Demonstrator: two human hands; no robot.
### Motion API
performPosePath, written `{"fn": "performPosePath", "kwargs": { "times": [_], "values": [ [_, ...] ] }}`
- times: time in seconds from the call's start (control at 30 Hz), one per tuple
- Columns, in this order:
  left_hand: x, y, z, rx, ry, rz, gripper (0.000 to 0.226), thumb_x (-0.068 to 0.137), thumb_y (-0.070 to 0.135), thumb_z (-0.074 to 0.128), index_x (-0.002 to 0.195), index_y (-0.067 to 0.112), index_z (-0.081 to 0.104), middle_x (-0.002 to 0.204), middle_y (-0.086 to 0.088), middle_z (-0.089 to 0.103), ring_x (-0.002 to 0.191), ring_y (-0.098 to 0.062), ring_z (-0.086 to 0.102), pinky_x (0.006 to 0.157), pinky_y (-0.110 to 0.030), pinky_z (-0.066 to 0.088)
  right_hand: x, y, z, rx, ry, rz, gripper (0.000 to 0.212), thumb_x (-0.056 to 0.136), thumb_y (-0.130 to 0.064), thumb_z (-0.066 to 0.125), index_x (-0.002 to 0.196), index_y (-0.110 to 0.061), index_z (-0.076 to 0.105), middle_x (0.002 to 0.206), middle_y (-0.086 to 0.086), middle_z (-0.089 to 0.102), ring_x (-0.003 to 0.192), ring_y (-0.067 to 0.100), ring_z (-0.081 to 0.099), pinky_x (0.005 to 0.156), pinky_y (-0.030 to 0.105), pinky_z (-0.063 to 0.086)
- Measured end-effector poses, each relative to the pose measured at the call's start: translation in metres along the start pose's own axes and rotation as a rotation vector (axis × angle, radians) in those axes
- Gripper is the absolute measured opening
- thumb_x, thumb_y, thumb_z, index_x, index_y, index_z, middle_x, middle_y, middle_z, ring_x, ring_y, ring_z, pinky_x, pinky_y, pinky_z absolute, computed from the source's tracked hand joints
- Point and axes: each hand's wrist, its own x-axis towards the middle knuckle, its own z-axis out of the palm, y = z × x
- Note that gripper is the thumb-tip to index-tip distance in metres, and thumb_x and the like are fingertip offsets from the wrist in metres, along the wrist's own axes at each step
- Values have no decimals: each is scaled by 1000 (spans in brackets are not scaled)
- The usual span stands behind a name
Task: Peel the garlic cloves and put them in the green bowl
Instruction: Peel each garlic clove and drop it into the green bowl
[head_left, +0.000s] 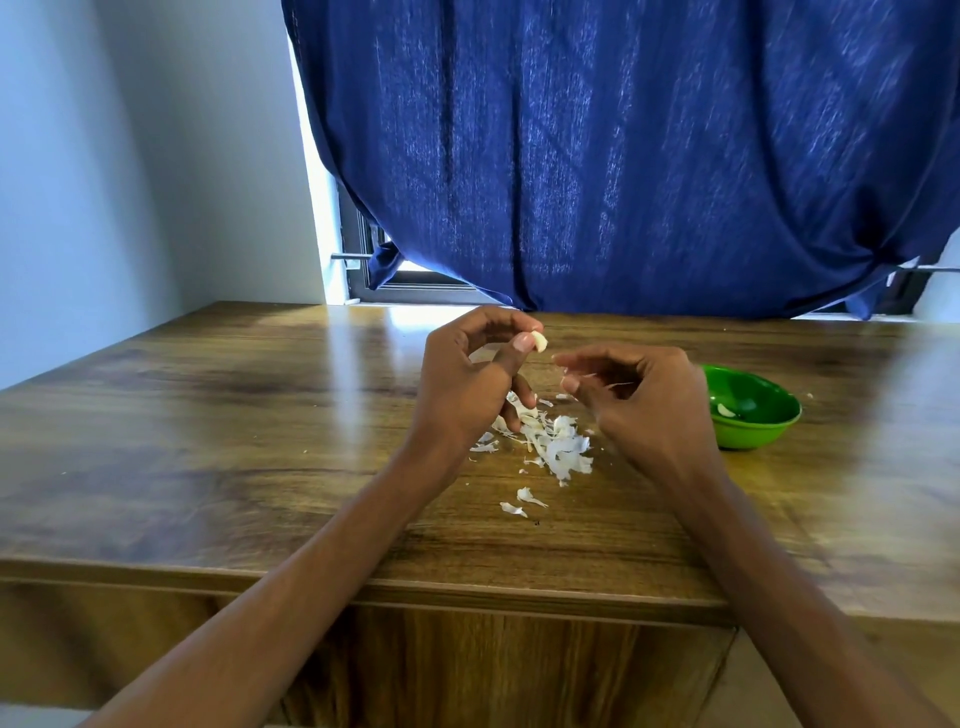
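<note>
My left hand (470, 374) pinches a pale garlic clove (540, 341) between thumb and forefinger, held above the wooden table (208, 415). Just to its right, my right hand (639, 400) has curled fingers that pinch a thin strip of garlic skin (613, 385). A gap separates the two hands. The green bowl (753, 421) stands on the table right of my right hand, with a peeled clove (726, 410) inside it. A heap of white garlic skins (550, 441) lies on the table below both hands.
A few loose skin scraps (522, 501) lie nearer the table's front edge. A dark blue curtain (623, 156) hangs behind the table over a window. A pale wall stands at the left.
</note>
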Motion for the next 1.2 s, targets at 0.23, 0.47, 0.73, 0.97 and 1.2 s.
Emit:
{"fn": "performPosePath", "kwargs": {
  "times": [0.23,0.47,0.73,0.97,1.2],
  "values": [
    [-3,-2,3,136,11,116,6,95,8,69,97,13,70,95,3,73,45,-18,62,37,-25,45,-4,-8,0,290,42,-107,15,87,-23,75,101,-28,76,90,-13,76,81,7,72,64,24,59],
    [-5,2,6,177,-13,220,5,94,1,68,94,6,70,92,0,71,46,-8,61,40,-14,43,-7,-17,-6,602,-110,88,14,83,-13,77,97,-10,75,85,5,78,75,19,75,65,21,58],
    [-6,1,7,154,-45,266,9,94,-3,66,97,5,69,94,-2,69,50,-5,63,40,-12,43,-7,-19,-7,665,-105,126,11,83,-5,77,93,-1,75,83,11,77,71,18,74,68,23,59],
    [-5,-1,5,139,-52,317,15,93,-7,66,94,6,73,90,-5,72,46,-5,61,41,-13,44,-8,-21,-8,688,-85,152,9,83,-2,75,92,-1,74,79,12,77,69,18,74,65,21,58],
    [-4,-2,4,106,-9,226,15,94,-2,67,91,12,74,73,5,72,40,-14,58,36,-24,43,-8,-23,-8,686,-98,155,9,84,-5,74,93,-5,75,80,10,77,69,14,73,65,19,57]
  ]
}}
